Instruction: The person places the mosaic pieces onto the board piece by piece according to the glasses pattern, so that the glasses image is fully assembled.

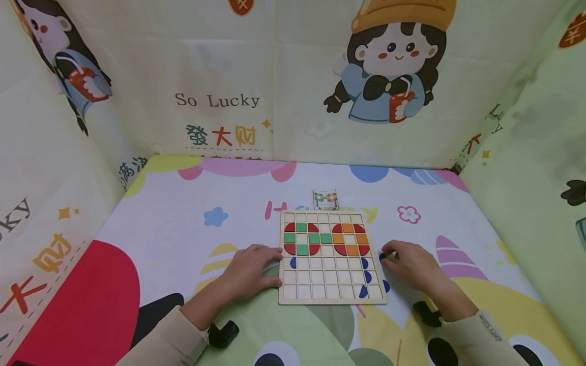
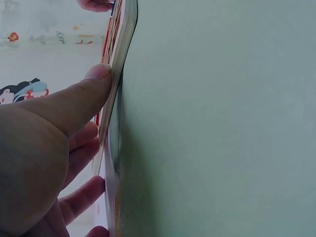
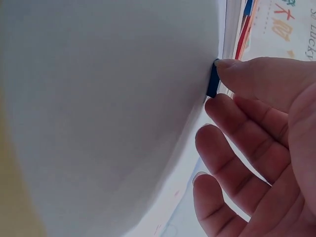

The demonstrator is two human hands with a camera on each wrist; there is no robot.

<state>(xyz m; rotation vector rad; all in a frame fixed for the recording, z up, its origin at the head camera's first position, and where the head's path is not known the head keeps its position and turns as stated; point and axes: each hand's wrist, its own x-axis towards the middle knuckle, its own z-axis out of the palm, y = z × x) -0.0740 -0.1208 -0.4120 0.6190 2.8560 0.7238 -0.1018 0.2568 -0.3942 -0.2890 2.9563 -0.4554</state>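
Note:
A wooden grid board (image 1: 320, 292) lies on the cloth, its upper squares filled with red, green and orange tiles. My left hand (image 1: 253, 269) is at the board's left side. In the left wrist view its thumb (image 2: 89, 94) rests against the board's edge, the other fingers spread. Just off the board's right edge, my right hand (image 1: 412, 263) pinches a small blue tile (image 3: 213, 79) between thumb and index finger; its other fingers are loosely bent. One blue tile (image 1: 293, 263) sits on the board's left. Other blue tiles (image 1: 368, 277) lie along its right columns.
Another blue tile (image 1: 386, 286) lies at the board's right edge, near the right hand. A small pattern card (image 1: 325, 200) stands behind the board. Printed cloth walls (image 1: 293, 122) enclose the back and sides of the table.

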